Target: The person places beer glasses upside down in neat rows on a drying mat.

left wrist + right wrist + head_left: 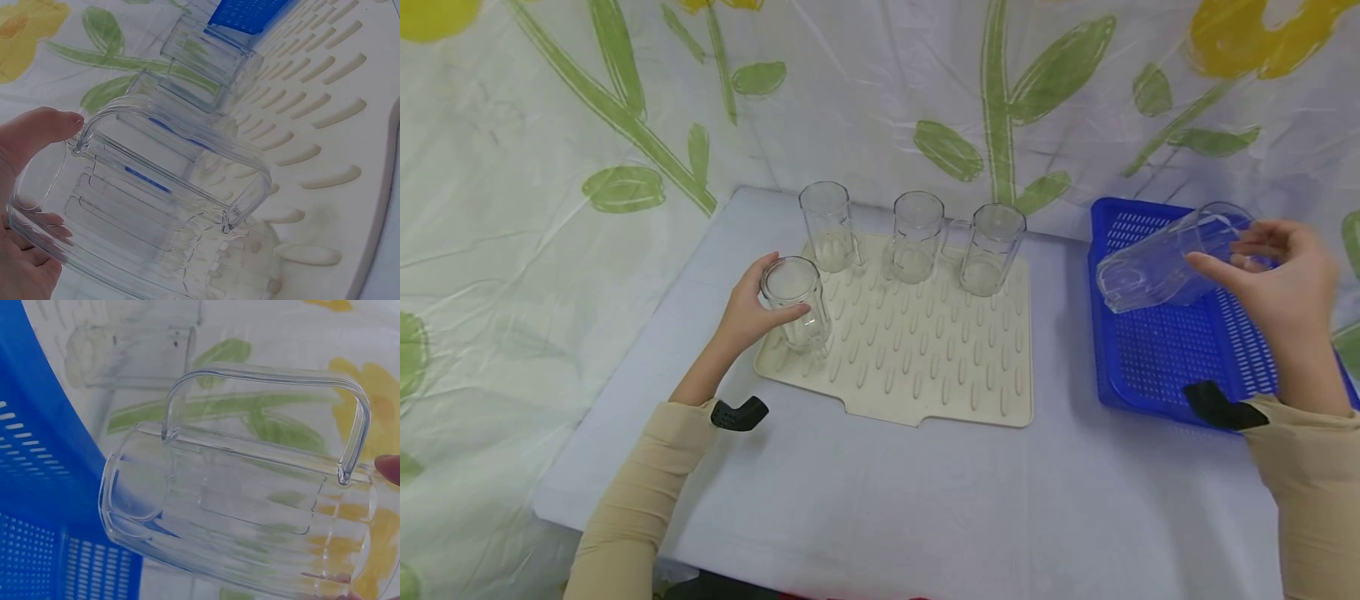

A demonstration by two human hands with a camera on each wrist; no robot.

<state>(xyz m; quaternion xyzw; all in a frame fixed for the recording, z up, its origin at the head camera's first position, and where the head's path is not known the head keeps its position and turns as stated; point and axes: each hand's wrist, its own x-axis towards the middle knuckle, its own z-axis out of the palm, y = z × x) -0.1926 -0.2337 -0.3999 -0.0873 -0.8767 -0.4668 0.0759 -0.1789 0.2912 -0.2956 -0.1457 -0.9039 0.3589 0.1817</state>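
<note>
Against white sheeting (850,83) printed with green stems and yellow flowers, works with forearms spread over a white-covered worktop (925,500). Wraps the left hand (752,304) around a clear mug (795,287) upright at the near-left side of a cream ridged mat (951,402), thumb across the front, gripping the body near its upper end, probably to steady it while leaving the handle (265,179) free. Holds a second clear mug (1150,262) by one end in the right hand (1292,279), tilted over a blue slotted basket (1099,350), perhaps to keep it clear of the rim. Cannot tell mouth from base on either, nor be sure of contact with mat or basket. Shows three standing mugs (917,237) lined along the far edge of the mat, likely grouped there to save space on the nearer ridges. Counts five mugs in sight: two in hand, three standing. Adds one mat, one basket, two hands and two black wrist mounts (740,414).
</note>
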